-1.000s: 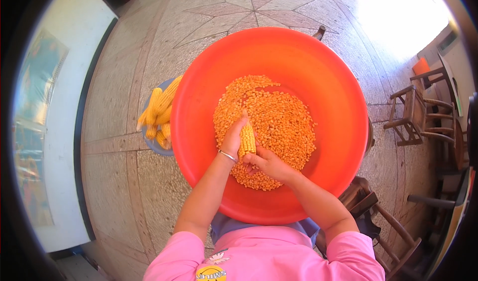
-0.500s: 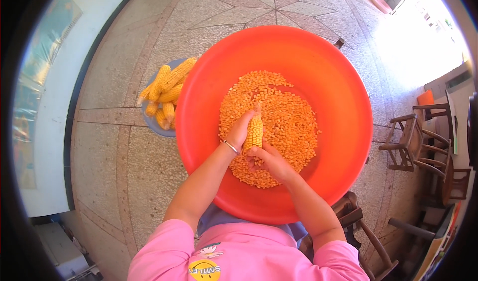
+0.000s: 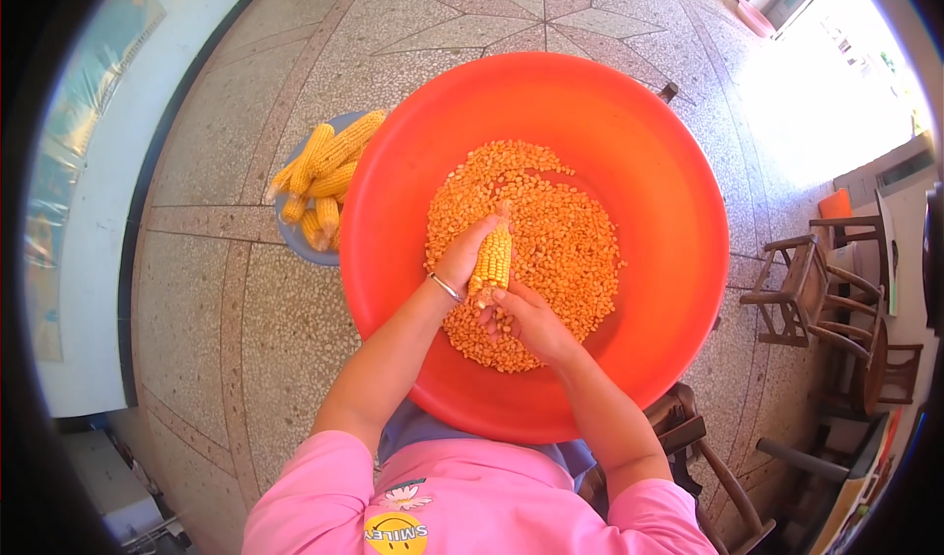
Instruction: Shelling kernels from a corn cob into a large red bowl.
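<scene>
My left hand [image 3: 464,257] is closed around a yellow corn cob [image 3: 493,257], its thumb lying along the cob's far part. The cob's near end has lost kernels and shows pale core. At that end my right hand [image 3: 528,316] touches the cob, thumb against its edge and fingers curled below, partly hidden. Both hands are over a big red-orange basin [image 3: 669,231], where loose corn kernels [image 3: 565,235] cover much of the bottom. A silver bangle [image 3: 445,287] circles my left wrist.
Left of the basin, a blue bowl [image 3: 320,254] holds several whole corn cobs [image 3: 337,152]. Wooden chairs [image 3: 795,285] stand at the right, and another chair [image 3: 723,467] is close by my right arm. A pale wall [image 3: 93,339] runs along the left.
Kernels have come off the cob's near end, where bare core now shows. My right thumb has shifted slightly along that end. The whole view has moved a little.
</scene>
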The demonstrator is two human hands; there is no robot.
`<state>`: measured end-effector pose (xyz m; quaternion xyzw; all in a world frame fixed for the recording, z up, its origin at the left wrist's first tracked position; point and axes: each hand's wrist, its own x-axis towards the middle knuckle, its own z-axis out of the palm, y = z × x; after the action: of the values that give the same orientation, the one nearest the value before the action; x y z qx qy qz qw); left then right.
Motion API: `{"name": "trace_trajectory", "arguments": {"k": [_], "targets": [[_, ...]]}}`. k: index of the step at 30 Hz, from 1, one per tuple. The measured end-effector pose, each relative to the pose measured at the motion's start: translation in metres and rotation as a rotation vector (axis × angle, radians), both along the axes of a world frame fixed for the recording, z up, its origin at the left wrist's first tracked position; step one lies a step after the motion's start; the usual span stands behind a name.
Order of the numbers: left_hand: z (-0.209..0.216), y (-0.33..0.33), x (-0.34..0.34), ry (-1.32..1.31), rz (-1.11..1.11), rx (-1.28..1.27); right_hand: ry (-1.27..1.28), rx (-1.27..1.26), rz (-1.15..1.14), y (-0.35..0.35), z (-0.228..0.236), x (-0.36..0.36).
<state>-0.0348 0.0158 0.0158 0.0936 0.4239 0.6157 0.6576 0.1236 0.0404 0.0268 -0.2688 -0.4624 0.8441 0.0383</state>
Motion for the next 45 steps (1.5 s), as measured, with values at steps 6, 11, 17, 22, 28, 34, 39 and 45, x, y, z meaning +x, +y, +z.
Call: {"name": "trace_trajectory", "arguments": {"k": [6, 11, 17, 22, 28, 34, 39, 45], "targets": [[-0.011, 0.001, 0.001, 0.274, 0.002, 0.045, -0.015, -0.142, -0.058, -0.004, 0.004, -0.003], [-0.006, 0.001, 0.0, 0.081, -0.005, 0.009, -0.033, -0.048, -0.065, -0.004, 0.0, -0.002], [-0.008, 0.0, -0.002, -0.039, 0.037, 0.02, 0.008, -0.077, -0.079, -0.003, -0.003, -0.001], [-0.006, -0.001, -0.001, -0.072, 0.058, 0.037, 0.15, -0.328, -0.127, -0.001, -0.009, -0.001], [-0.003, 0.0, 0.006, -0.105, 0.116, 0.114, 0.107, -0.205, -0.178, -0.005, -0.013, -0.002], [-0.008, -0.002, 0.005, -0.13, 0.138, 0.117, 0.088, 0.033, -0.147, -0.006, -0.01, -0.004], [-0.009, -0.001, 0.004, -0.227, 0.152, 0.156, 0.109, 0.002, -0.159, -0.006, -0.006, -0.005], [-0.002, -0.001, 0.003, -0.096, 0.131, 0.141, 0.122, -0.133, -0.146, -0.005, 0.0, -0.004]]}}
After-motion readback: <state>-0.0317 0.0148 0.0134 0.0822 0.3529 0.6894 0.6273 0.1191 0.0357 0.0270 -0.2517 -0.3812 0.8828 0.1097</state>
